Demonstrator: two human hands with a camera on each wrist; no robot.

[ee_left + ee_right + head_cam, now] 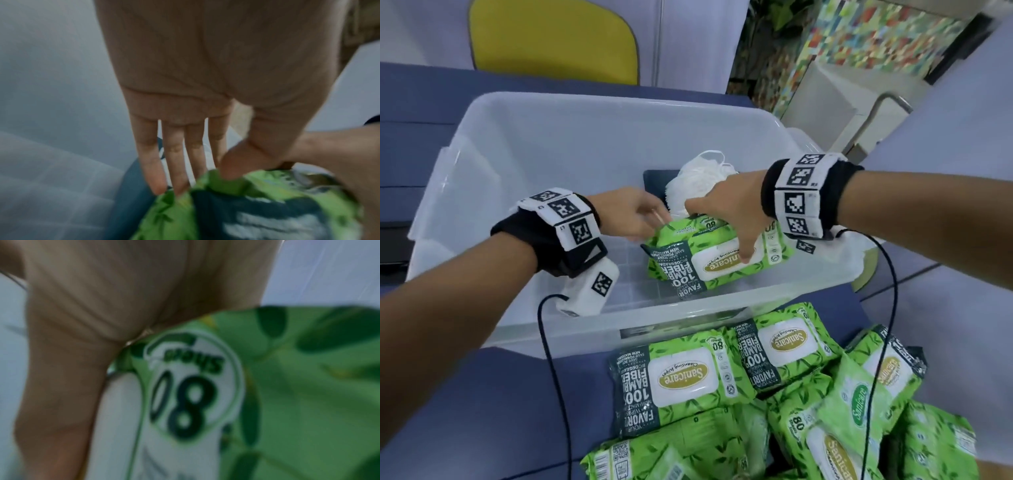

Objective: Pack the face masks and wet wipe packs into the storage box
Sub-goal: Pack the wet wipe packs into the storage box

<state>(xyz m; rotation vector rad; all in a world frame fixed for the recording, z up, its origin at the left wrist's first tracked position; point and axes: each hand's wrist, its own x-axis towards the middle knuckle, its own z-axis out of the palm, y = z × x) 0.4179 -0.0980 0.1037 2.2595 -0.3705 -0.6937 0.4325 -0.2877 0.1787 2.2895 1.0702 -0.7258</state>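
A clear storage box stands on the blue table. Inside it a bundle of white face masks lies on a dark flat item. Just in front of them is a green wet wipe pack, held low inside the box. My right hand grips it, thumb on the white lid and fingers over the far edge. My left hand pinches the pack's left end, thumb on top and straight fingers behind the seam.
Several more green wipe packs lie heaped on the table in front of the box, toward the right. Black cables hang from both wristbands. A yellow chair stands beyond the table.
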